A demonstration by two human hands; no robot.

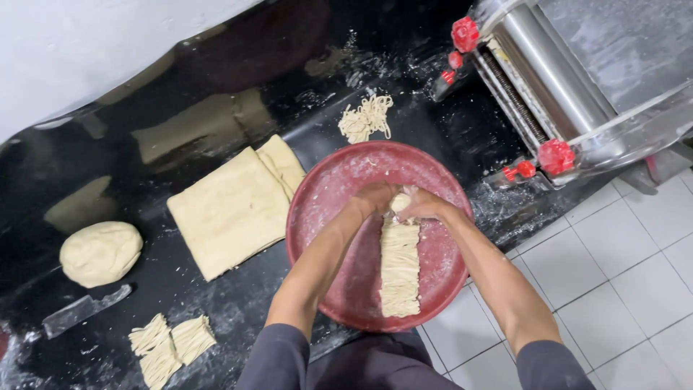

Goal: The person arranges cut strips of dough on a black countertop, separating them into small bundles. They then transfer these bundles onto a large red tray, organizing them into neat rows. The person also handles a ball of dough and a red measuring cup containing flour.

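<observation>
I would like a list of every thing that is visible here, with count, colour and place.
Round red plastic basin: one, red, floured, centre.
Hanging bundle of cut noodles: one, pale yellow, over the basin.
Folded dough sheet: one, pale yellow, left of the basin.
Round dough ball: one, cream, far left.
Loose noodle nest: one, pale, above the basin.
Cut noodle bundles: about three, pale, bottom left.
Flat scraper blade: one, floured, below the ball.
Steel noodle machine with red knobs: one, top right.
Black floured worktop: one.
White tiled floor: right.
Left hand, right hand: both grip the bundle's top.
</observation>
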